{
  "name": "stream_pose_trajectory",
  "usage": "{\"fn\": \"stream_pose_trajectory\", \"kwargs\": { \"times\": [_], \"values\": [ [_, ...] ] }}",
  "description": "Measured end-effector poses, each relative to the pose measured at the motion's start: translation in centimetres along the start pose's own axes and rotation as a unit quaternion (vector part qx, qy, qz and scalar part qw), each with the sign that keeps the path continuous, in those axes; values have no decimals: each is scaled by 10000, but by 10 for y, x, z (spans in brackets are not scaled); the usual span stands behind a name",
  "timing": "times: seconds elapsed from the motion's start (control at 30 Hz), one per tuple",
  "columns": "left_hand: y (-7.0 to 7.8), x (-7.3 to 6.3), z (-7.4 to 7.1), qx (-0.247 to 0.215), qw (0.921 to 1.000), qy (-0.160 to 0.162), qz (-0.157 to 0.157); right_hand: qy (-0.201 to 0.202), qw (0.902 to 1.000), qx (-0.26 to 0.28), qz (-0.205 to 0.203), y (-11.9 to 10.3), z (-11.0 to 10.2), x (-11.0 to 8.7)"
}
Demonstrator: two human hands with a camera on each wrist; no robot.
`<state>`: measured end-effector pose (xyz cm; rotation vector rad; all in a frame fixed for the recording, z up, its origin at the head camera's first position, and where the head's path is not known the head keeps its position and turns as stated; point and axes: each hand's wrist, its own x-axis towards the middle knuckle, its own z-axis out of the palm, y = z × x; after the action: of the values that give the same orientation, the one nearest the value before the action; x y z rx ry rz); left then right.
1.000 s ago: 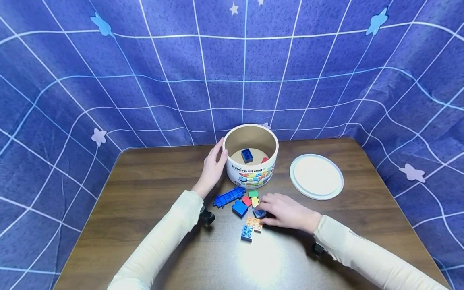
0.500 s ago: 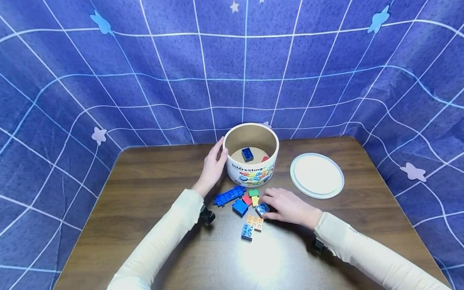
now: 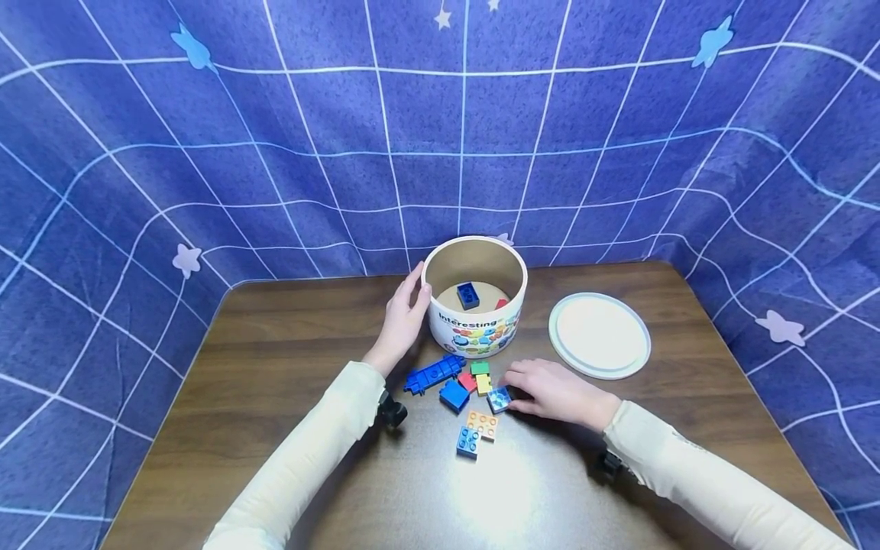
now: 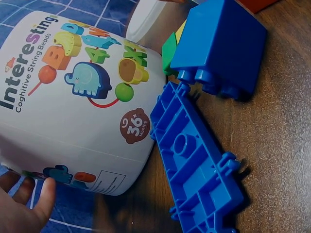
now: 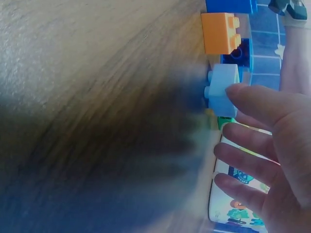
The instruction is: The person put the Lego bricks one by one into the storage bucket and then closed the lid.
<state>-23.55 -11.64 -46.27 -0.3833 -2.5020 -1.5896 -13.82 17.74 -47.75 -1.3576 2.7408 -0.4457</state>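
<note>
My left hand [image 3: 402, 317] rests against the left side of a round white tub [image 3: 474, 336], near its rim. Its fingers lie outside the wall and look fairly straight. Between the thumb and forefinger of my right hand [image 3: 560, 393] is a blue building brick [image 3: 499, 399], hollow side up. The right wrist view has the thumb on this brick [image 5: 224, 90], its studs facing the tabletop, while the other fingers extend free. Left of it lie a yellow brick [image 3: 484, 383], a green one [image 3: 480, 368], a red one [image 3: 467, 382] and a larger blue block [image 3: 454, 396].
A long blue plate-like piece [image 3: 435, 374] lies before the tub. Nearer sit an orange brick [image 3: 483, 425] and another blue brick [image 3: 467, 442]. Inside the tub are a dark blue brick [image 3: 468, 296] and a red piece [image 3: 501, 303]. A white lid [image 3: 600, 336] lies at right.
My right hand has shifted slightly right, and the blue brick at its fingertips has turned and moved a little away from the yellow one. The left hand stays at the tub.
</note>
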Motion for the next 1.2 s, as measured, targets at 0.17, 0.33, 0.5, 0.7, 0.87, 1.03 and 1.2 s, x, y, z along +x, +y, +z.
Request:
{"fn": "stream_pose_trajectory", "kwargs": {
  "times": [0.17,0.33,0.5,0.7,0.87,1.03,1.2],
  "values": [
    [1,-1,0,-30,10000,1,-13,-54,9999,84,9,0,1,-1],
    [1,-1,0,-28,10000,-26,-19,33,9999,136,-37,1,2,-2],
    [1,-1,0,-27,10000,-25,-17,62,9998,163,34,3,-2,-4],
    [1,-1,0,-61,10000,-30,-14,74,9997,137,185,4,-14,-3],
    [0,-1,0,-51,10000,-16,-6,320,9994,114,87,3,-28,-1],
    [0,0,1,-36,10000,2,2,548,9985,40,-14,0,-45,1],
    [-1,0,1,-17,10000,34,45,564,9978,309,187,-3,-61,2]
  ]
}}
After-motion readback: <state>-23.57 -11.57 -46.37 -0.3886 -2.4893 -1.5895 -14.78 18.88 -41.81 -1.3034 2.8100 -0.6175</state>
